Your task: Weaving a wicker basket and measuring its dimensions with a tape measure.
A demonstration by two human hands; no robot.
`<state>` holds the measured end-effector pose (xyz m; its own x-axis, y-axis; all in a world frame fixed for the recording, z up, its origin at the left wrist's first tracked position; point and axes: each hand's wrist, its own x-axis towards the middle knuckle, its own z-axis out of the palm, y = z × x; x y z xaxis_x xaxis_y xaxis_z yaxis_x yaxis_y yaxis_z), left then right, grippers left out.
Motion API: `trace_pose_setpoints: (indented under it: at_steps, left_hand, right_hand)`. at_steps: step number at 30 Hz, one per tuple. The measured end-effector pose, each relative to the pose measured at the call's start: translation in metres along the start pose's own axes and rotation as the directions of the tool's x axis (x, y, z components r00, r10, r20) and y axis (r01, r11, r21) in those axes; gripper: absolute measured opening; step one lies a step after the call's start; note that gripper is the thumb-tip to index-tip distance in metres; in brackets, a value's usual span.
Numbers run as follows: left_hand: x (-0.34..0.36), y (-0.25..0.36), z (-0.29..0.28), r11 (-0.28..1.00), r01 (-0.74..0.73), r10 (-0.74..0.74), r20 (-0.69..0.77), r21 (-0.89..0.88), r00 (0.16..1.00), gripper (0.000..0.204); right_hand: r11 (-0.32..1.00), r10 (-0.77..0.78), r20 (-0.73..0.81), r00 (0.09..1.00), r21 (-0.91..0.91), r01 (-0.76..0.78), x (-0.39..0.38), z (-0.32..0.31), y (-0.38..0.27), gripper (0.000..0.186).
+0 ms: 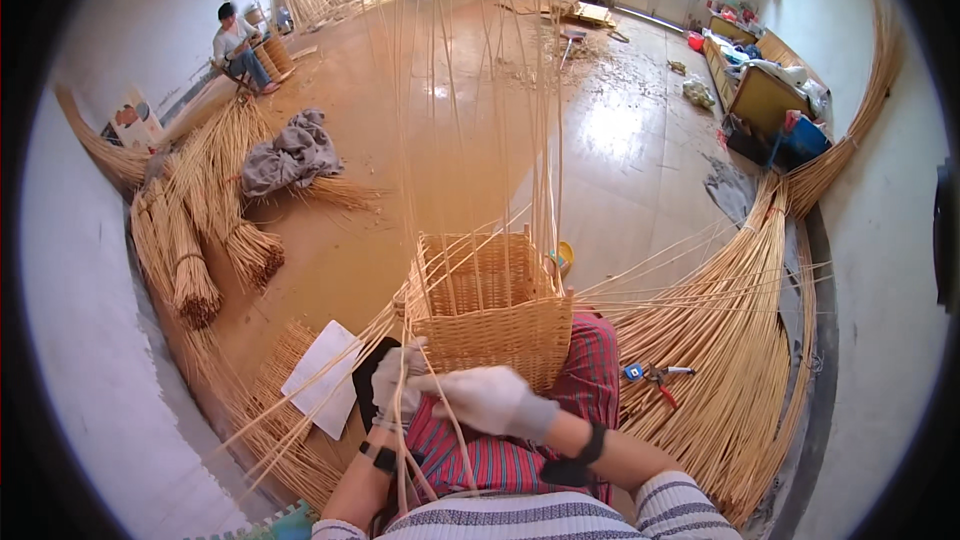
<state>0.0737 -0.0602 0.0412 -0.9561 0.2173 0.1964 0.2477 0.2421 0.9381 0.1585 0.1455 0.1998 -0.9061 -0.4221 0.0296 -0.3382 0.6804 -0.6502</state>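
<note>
A square, open-topped wicker basket [490, 335] rests on my lap, with long thin rods standing up from its rim. Both my hands wear pale gloves and are at the basket's near left corner. My left hand [398, 380] is closed round wicker rods [400, 445] that hang down toward my lap. Beside it, my right hand [492, 398] reaches across the near wall, its fingers closed at a bent rod; motion smears it slightly. More loose rods fan out from the basket's left and right sides. A striped red cloth [590, 365] covers my lap under the basket.
Cutters with red handles [662, 385] and a blue tape measure [633, 371] lie on a large rod bundle [730, 340] at right. More bundles [180, 250] and a grey cloth [292, 153] lie left. A white sheet [322, 380] is near my left arm. Another person [240, 48] sits far left.
</note>
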Motion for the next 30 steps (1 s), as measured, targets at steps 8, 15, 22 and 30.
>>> trace_pose_setpoints:
  at_steps: [8,15,22,30]
  left_hand:
    - [0.013,0.045,-0.001,0.852,0.134,-0.111,-0.077,0.506,0.991,0.085]
    - [0.020,0.030,0.018,0.630,-0.355,0.250,0.253,0.690,0.935,0.076]
    - [0.031,0.023,0.024,0.644,-0.155,-0.143,0.317,0.749,0.938,0.085]
    - [0.033,0.008,0.029,0.707,-0.096,-0.091,0.225,0.701,0.970,0.071]
  right_hand:
    - [0.882,0.099,-0.672,0.734,0.401,0.247,0.008,0.064,0.076,0.019]
    - [0.374,0.720,-0.319,0.616,0.926,0.043,0.038,0.065,0.160,0.028]
    - [0.917,0.397,-0.636,0.662,0.305,-0.257,0.095,0.025,0.135,0.019]
    - [0.985,0.130,-0.749,0.650,0.171,0.000,0.151,-0.001,0.133,0.076]
